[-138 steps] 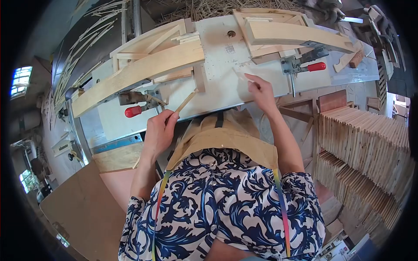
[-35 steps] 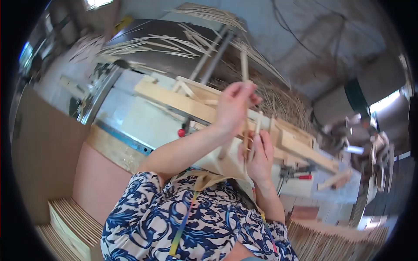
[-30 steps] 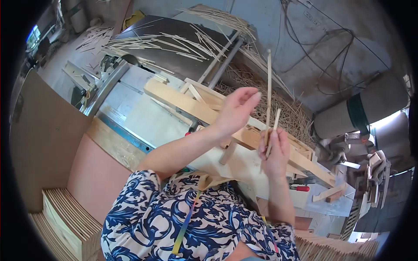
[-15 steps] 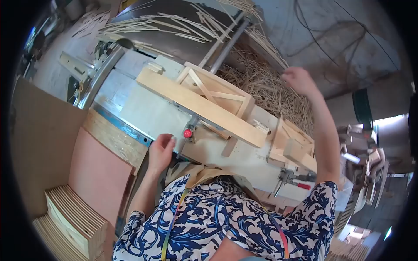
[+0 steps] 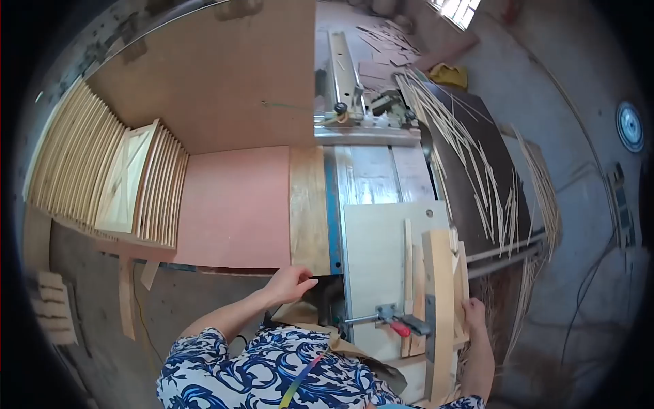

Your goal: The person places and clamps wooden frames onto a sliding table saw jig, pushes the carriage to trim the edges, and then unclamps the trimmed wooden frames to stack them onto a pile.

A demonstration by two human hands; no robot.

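My right hand (image 5: 473, 315) is at the outer side of a light wooden frame (image 5: 459, 276), with curled fingers against its edge. A thick wooden bar (image 5: 441, 300) lies over that frame and hides much of it. Fixed beside the bar is a toggle clamp (image 5: 390, 315) with a red tip, mounted on a pale board (image 5: 371, 245). My left hand (image 5: 291, 284) hovers near the front edge of the wooden worktop, its fingers loosely bent and thumb apart, with nothing visible in it.
Stacked slatted wooden frames (image 5: 160, 198) stand at the left beside a pink board (image 5: 235, 211). A tall brown panel (image 5: 225, 88) rises behind. The saw table's metal rail (image 5: 368, 136) is beyond the pale board. Thin offcut strips (image 5: 480, 177) lie on a dark sheet at the right.
My view has swung left, bringing the stacked frames fully into sight. My right hand has come down from the air above the offcut pile to the wooden frame. My left hand stays free.
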